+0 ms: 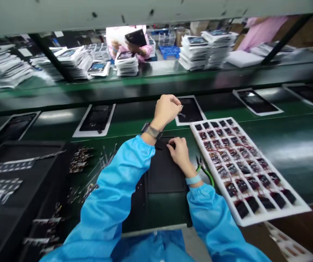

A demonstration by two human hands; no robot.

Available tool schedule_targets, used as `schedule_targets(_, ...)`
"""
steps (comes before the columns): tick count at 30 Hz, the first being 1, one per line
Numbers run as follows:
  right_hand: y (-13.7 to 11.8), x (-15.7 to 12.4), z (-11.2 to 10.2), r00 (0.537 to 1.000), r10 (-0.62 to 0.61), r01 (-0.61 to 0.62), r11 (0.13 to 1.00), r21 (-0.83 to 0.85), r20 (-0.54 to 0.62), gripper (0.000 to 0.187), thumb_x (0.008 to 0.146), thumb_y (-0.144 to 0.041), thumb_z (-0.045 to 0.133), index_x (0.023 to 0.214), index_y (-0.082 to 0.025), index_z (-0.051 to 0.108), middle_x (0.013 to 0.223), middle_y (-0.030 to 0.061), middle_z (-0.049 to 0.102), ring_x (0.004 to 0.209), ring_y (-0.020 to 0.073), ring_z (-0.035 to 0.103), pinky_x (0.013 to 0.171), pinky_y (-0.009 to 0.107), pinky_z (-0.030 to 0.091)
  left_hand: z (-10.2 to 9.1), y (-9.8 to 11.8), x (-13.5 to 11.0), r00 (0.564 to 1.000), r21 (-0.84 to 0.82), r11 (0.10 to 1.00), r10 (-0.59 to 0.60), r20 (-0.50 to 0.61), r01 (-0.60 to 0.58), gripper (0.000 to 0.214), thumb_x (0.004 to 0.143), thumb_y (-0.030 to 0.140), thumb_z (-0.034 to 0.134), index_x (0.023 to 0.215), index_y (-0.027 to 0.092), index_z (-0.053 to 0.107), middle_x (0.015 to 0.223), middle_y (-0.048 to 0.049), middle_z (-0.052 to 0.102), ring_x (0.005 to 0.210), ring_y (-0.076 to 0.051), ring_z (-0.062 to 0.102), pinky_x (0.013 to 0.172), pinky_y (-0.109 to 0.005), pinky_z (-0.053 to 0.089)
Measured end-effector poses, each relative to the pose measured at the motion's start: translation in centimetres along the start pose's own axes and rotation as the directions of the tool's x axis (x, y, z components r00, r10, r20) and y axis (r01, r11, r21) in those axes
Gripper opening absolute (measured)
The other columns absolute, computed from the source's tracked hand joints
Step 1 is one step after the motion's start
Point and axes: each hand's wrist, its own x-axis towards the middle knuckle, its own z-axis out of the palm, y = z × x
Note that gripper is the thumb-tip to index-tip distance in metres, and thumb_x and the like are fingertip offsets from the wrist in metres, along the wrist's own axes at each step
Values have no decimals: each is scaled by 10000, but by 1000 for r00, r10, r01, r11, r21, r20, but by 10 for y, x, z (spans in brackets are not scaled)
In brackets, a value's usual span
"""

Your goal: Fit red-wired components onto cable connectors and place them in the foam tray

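My left hand reaches forward over the belt, fingers pinched together on a small dark thing I cannot name, right beside a dark panel in a white tray. A watch sits on that wrist. My right hand rests on a black flat panel in front of me, fingers curled at its upper edge, pressing a small part. Both arms wear blue sleeves. Green-handled cutters lie just right of my right wrist.
A white grid tray of several small dark parts lies at right. Dark bins with strips and loose parts stand at left. More panels ride the green belt. Across it, stacked trays and other people in pink.
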Motion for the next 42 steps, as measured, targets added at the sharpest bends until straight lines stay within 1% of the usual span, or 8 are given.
schedule_targets(5, 9, -5, -4, 999, 18, -18, 1000, -15, -31, 106, 946, -160, 541, 985, -185, 636, 915, 106, 638, 847, 260, 577, 744, 349, 463, 107, -16, 70, 903, -433, 805, -426, 51, 404, 114, 713, 59, 713, 739, 150, 648, 705, -39, 678, 729, -168, 700, 751, -270, 542)
schedule_targets(9, 9, -8, -9, 999, 21, -22, 999, -38, -24, 73, 919, -159, 536, 931, -190, 602, 820, 85, 598, 766, 254, 559, 673, 336, 435, 140, -51, 71, 752, -441, 648, -651, 104, 622, 141, 715, 72, 718, 799, 124, 617, 676, -56, 627, 712, -204, 700, 757, -345, 572)
schedule_targets(13, 2, -9, -17, 999, 19, -19, 1000, 12, -37, 94, 972, -199, 507, 997, -181, 595, 912, 109, 650, 835, 261, 618, 739, 350, 478, 121, -72, 63, 694, -376, 623, -715, 80, 686, 212, 696, 122, 757, 862, 107, 626, 677, -65, 611, 720, -245, 686, 728, -399, 578)
schedule_targets(19, 1, -6, -23, 992, 91, -65, 966, 252, -91, 157, 979, -234, 537, 1078, -188, 650, 994, 117, 748, 935, 272, 713, 854, 386, 527, 11, -38, 47, 824, -362, 762, -566, 30, 536, 72, 772, 137, 745, 782, 113, 677, 772, -91, 700, 748, -192, 693, 748, -300, 548)
schedule_targets(23, 3, -1, -20, 979, 201, -159, 853, 497, -32, 174, 951, -332, 636, 1005, -180, 700, 903, 99, 783, 787, 236, 741, 777, 366, 562, -104, -2, -30, 988, -344, 928, -153, 9, 146, 97, 864, 234, 711, 882, 144, 743, 928, -84, 772, 839, -174, 728, 734, -255, 548)
schedule_targets(28, -1, 5, -24, 960, 267, -258, 715, 650, 87, 286, 831, -424, 803, 886, -171, 682, 762, 68, 759, 586, 167, 675, 569, 273, 523, -199, -11, -196, 931, -110, 994, -27, -365, -14, 184, 938, 339, 677, 925, 170, 750, 911, -68, 772, 820, -178, 718, 768, -297, 564)
schedule_targets(36, -29, 2, -25, 922, 262, -384, 532, 755, 284, 289, 745, -388, 890, 876, -193, 721, 748, 75, 770, 642, 203, 727, 652, 305, 594, -199, -88, -409, 900, 445, 837, -122, -419, 320, 221, 995, 203, 562, 1174, 207, 690, 1174, -102, 716, 1097, -236, 675, 952, -378, 549)
schedule_targets(42, -70, 7, -9, 908, 150, -407, 530, 744, 390, 265, 721, -392, 899, 880, -225, 768, 809, 90, 775, 746, 244, 747, 806, 388, 608, -196, -110, -444, 858, 667, 585, -103, -504, 462, 425, 993, 242, 583, 1408, 147, 584, 1476, -208, 560, 1316, -367, 536, 1093, -566, 454)
